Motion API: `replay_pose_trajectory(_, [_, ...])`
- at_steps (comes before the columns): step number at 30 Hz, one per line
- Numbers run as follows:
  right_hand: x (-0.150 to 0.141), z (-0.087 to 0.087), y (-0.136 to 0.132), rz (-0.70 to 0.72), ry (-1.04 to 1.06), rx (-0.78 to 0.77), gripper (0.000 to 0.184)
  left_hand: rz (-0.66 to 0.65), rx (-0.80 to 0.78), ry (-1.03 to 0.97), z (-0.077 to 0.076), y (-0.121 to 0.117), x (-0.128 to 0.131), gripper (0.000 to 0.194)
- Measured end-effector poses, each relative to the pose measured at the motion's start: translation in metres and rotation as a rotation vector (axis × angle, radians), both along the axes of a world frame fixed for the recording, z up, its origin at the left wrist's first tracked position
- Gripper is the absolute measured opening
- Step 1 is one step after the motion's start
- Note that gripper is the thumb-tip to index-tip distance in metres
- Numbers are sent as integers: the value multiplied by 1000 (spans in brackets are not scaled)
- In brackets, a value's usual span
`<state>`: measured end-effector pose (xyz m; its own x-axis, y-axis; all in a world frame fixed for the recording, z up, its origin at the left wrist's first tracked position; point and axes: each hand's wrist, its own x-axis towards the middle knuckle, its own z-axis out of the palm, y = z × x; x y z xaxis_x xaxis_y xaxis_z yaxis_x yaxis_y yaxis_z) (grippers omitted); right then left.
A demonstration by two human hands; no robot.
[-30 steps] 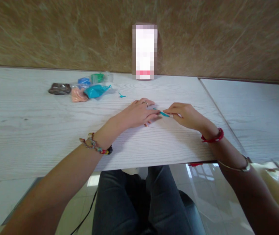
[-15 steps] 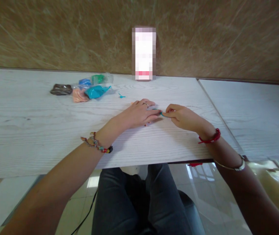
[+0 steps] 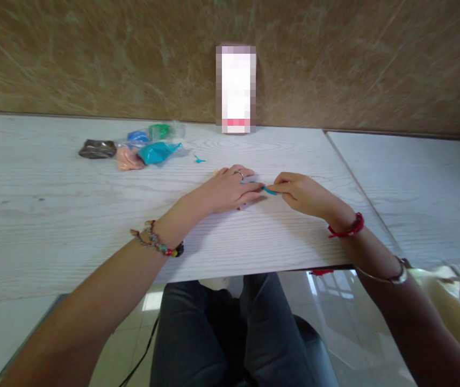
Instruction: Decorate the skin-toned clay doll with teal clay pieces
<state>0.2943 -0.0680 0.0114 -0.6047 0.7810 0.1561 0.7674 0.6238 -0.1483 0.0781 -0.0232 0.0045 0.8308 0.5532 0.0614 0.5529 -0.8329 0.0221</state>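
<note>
A thin blue strip of modelling clay (image 3: 271, 191) lies on the white wood-grain table between my hands. My left hand (image 3: 230, 189) rests palm down with its fingers spread, the index fingertip on the strip's left part. From the right, my right hand (image 3: 300, 192) holds the strip at its index finger, the other fingers curled in; its thumb is mostly hidden. Beyond my left hand lies a small blue clay scrap (image 3: 199, 159). A bit of peach-coloured material (image 3: 216, 172) peeks out behind that hand.
At the left back are bags of clay: brown (image 3: 98, 149), peach (image 3: 128, 159), turquoise (image 3: 158, 153), blue (image 3: 137, 136) and green (image 3: 159, 130). A phone (image 3: 236, 88) with a blurred screen leans against the brown marbled wall. A seam (image 3: 359, 183) crosses the table at right.
More of the blue strip shows beside my right index finger. Both hands keep nearly the same place, and the view has shifted slightly.
</note>
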Motion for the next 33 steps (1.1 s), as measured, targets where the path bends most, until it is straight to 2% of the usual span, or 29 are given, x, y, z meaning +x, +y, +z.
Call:
replay_pose_trajectory(10, [-10,0,-2,-41,-173,51,39,6,45,-26,-2,4,-3,43])
replay_pose_trajectory(14, [-7,-1,0,-45,-42,6,37,11,63,-48,-4,6,-5,43])
replay_pose_trajectory(18, [-2,-2,2,-62,114,34,39,0,85,-51,-4,7,-6,45])
replay_pose_trajectory(27, [-10,-8,1,-43,-100,30,43,28,65,11,-1,7,-7,46])
replay_pose_trajectory(29, [-9,-8,2,-38,-62,16,43,33,62,22,0,8,-7,46])
replay_pose_trajectory(33, [-5,-10,7,-35,190,-23,40,59,68,15,2,8,-8,43])
